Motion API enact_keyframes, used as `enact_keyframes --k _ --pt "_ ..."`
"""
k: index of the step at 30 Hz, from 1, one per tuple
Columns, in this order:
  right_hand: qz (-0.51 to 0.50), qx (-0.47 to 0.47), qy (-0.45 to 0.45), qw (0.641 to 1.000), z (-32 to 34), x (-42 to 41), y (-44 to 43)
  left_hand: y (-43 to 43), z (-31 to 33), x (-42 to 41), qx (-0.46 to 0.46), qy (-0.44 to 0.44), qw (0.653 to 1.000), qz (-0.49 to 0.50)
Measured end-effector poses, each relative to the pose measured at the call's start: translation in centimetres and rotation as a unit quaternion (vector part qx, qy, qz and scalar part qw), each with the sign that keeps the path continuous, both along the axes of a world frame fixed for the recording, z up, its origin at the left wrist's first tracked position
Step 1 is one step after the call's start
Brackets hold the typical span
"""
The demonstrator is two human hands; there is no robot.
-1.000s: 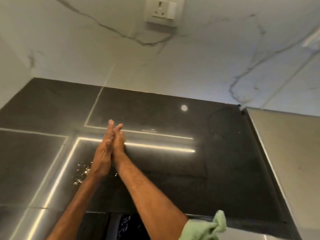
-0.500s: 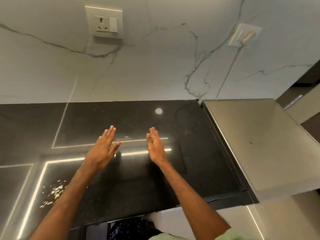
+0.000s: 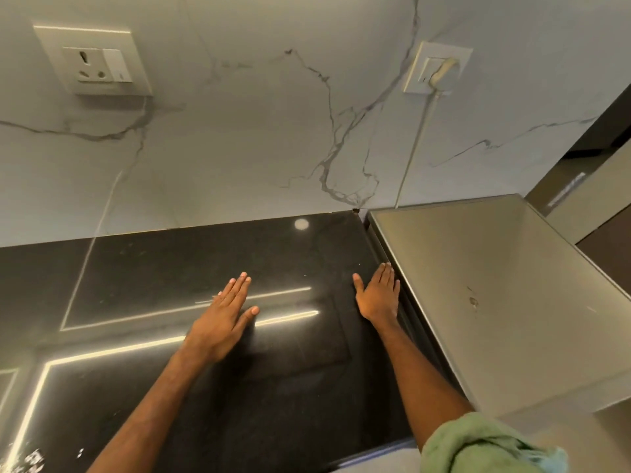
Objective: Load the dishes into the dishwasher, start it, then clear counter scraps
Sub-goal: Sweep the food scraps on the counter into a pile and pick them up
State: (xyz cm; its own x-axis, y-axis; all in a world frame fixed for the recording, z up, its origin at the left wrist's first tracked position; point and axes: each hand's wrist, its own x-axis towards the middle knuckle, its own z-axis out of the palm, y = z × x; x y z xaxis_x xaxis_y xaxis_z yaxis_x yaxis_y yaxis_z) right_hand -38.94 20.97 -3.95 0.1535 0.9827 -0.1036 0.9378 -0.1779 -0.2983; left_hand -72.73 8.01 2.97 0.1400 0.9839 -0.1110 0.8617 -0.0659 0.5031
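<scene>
1. Progress: nothing left to load shows on the black counter (image 3: pixel 164 274), so loading is probably done (whether the machine was started can't be checked from here).
2. Remaining: pale scraps (image 3: pixel 32 458) lie at the counter's front-left corner, not yet cleared.
3. Left hand (image 3: pixel 223 320): flat, fingers straight, palm down mid-counter, empty.
4. Right hand (image 3: pixel 379 297): flat, empty, at the counter's right edge, just beside the grey appliance (image 3: pixel 485 285).

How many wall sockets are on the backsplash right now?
2. The left socket, upper left, has nothing plugged in; the right socket, above the grey surface, has a white cord plugged in. Others may lie outside the view.
</scene>
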Motion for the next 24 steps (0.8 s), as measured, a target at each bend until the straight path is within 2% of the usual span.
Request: enact_keyframes --k 5,11,13,15,17,20,24 --pt "0.203 0.002 -0.03 0.979 0.6 -4.7 3.2 1.8 -0.1 0.3 -0.016 0.032 0.999 -0.001" --pt "0.383 -0.012 0.004 0.924 0.4 -13.9 -1.1 2.5 1.1 -0.5 -0.031 0.058 0.997 0.036" --pt "0.441 -0.028 0.046 0.896 0.7 -15.5 -1.9 2.4 1.5 -1.0 -0.029 0.054 0.997 0.056" --pt "0.426 -0.033 0.132 0.895 1.4 -15.3 -0.3 2.0 1.7 -2.1 -0.028 0.048 0.996 0.067" --pt "0.359 -0.016 0.158 0.92 1.9 -13.7 3.3 0.9 1.7 -3.6 -0.023 0.045 0.995 0.087" --pt "0.34 -0.037 0.082 0.936 2.5 -11.9 9.3 -0.9 1.2 -6.0 -0.026 0.048 0.99 0.13" --pt "0.393 -0.032 0.021 0.919 2.2 -15.6 12.7 -2.7 0.9 -7.7 -0.026 0.069 0.984 0.161"
